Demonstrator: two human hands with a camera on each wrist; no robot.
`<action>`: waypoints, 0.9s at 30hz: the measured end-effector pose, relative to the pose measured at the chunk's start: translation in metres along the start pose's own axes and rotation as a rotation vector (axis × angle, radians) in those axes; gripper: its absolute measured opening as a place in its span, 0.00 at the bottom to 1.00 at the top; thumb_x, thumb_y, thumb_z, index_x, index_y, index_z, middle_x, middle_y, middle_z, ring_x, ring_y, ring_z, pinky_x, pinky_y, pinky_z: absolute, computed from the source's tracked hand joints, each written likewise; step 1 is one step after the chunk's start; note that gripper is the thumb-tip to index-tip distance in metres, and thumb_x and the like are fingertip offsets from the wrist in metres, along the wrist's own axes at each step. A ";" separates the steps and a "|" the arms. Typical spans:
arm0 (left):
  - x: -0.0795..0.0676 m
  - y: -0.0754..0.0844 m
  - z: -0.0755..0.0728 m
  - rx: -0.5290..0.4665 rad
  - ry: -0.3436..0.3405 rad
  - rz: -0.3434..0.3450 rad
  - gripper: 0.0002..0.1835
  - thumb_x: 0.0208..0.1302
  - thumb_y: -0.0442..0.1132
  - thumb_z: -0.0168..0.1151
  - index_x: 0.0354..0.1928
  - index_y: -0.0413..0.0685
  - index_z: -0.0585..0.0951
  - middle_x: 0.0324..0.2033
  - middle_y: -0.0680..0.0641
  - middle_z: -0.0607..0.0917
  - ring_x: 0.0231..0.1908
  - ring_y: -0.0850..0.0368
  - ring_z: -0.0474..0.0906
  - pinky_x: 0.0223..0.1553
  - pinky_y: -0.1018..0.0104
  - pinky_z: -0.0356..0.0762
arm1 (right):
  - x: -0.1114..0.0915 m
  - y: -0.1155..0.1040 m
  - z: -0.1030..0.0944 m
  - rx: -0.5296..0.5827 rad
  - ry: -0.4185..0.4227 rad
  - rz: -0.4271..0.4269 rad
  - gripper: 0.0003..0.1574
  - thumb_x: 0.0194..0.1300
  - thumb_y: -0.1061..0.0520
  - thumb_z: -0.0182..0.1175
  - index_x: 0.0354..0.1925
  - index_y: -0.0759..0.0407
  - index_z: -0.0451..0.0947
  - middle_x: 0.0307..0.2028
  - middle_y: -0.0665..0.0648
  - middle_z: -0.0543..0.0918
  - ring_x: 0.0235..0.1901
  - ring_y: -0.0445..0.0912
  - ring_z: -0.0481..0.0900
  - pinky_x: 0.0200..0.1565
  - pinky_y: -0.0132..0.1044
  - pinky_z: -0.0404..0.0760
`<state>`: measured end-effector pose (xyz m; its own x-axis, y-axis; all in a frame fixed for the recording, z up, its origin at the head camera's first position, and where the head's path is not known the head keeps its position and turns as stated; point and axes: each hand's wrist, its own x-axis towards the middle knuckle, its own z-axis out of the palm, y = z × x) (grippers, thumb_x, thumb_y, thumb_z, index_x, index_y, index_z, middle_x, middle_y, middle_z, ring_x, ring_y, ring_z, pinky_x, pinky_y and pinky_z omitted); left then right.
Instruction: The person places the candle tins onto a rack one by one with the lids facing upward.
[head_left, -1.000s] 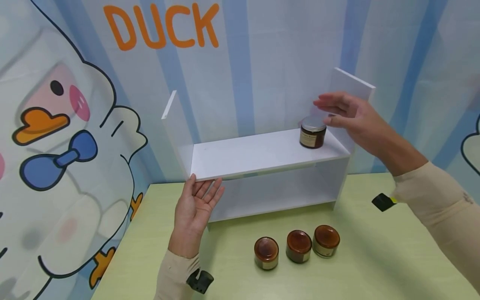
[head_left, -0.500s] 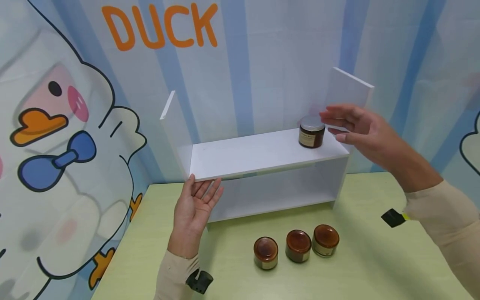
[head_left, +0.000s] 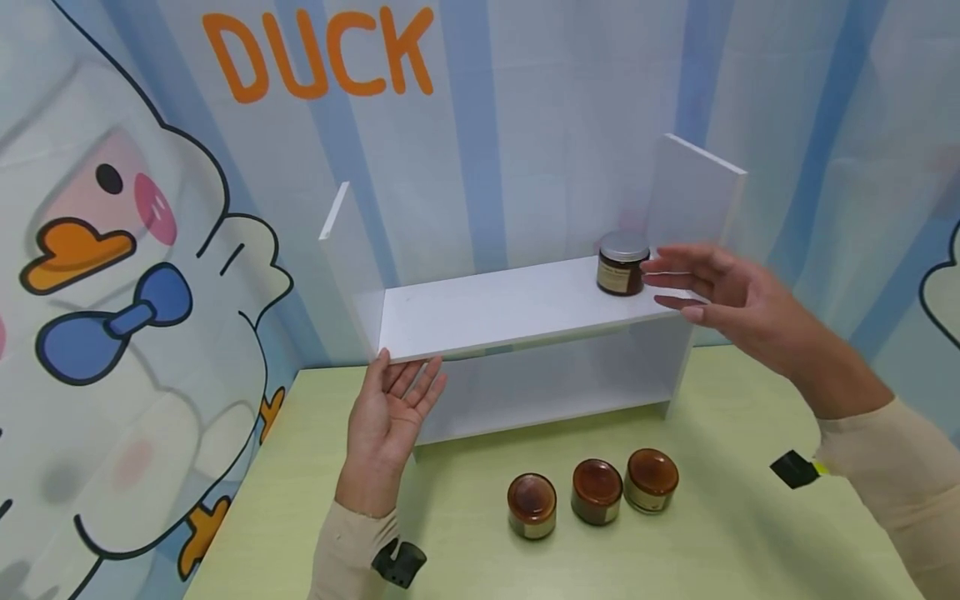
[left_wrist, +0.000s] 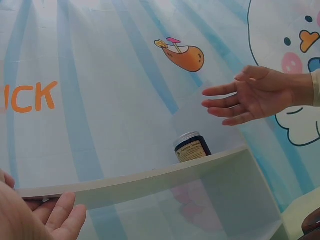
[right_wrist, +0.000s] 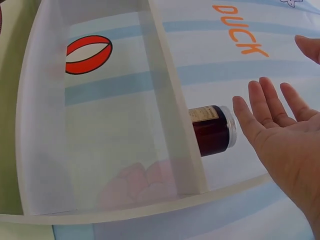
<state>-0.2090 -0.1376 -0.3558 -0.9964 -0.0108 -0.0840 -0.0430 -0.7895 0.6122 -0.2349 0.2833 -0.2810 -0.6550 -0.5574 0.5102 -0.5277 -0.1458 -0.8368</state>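
A brown glass jar [head_left: 622, 267] with a silver lid and pale label stands upright on the upper board, near the right end of a white two-tier shelf [head_left: 480, 312]. My right hand [head_left: 738, 292] is just right of the jar, fingers loosely extended and holding nothing; in the right wrist view a small gap separates the fingertips from the lid. My left hand [head_left: 390, 425] holds the upper board's front left corner, its thumb at the edge and its fingers underneath. In the left wrist view the board passes between that thumb and the fingers [left_wrist: 62, 217].
In front of the shelf, three brown jars lie in a loose row: a left jar [head_left: 532, 506], a middle jar [head_left: 597, 492] and a right jar [head_left: 652, 481], bases upward. They sit on a pale green table [head_left: 465, 558]. Upright side panels [head_left: 697, 192] bound the upper tier.
My right hand has moved down and slightly right, from above the jar's lid to beside the jar. The left hand, the shelf and the jars keep their places.
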 end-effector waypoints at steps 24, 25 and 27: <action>-0.001 0.001 0.000 -0.007 0.002 -0.012 0.23 0.82 0.48 0.47 0.70 0.45 0.65 0.53 0.45 0.82 0.54 0.48 0.84 0.66 0.52 0.76 | -0.059 0.044 0.009 0.029 0.017 0.134 0.35 0.73 0.78 0.44 0.75 0.72 0.53 0.69 0.56 0.72 0.68 0.46 0.73 0.66 0.39 0.77; -0.001 0.001 0.001 -0.007 0.003 -0.011 0.23 0.82 0.48 0.47 0.70 0.45 0.65 0.53 0.45 0.81 0.54 0.48 0.84 0.66 0.52 0.76 | -0.061 0.046 0.010 0.038 0.009 0.136 0.35 0.73 0.78 0.43 0.75 0.71 0.53 0.69 0.56 0.72 0.68 0.46 0.72 0.66 0.39 0.77; -0.001 0.001 0.001 -0.009 0.005 -0.010 0.23 0.82 0.48 0.47 0.70 0.45 0.65 0.53 0.45 0.81 0.54 0.48 0.83 0.66 0.52 0.75 | -0.064 0.050 0.010 0.053 -0.006 0.137 0.35 0.73 0.78 0.43 0.75 0.72 0.52 0.69 0.57 0.73 0.68 0.46 0.72 0.66 0.40 0.76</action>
<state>-0.2083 -0.1382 -0.3543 -0.9956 -0.0057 -0.0937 -0.0524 -0.7948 0.6046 -0.2140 0.3033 -0.3576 -0.7157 -0.5800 0.3892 -0.4041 -0.1106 -0.9080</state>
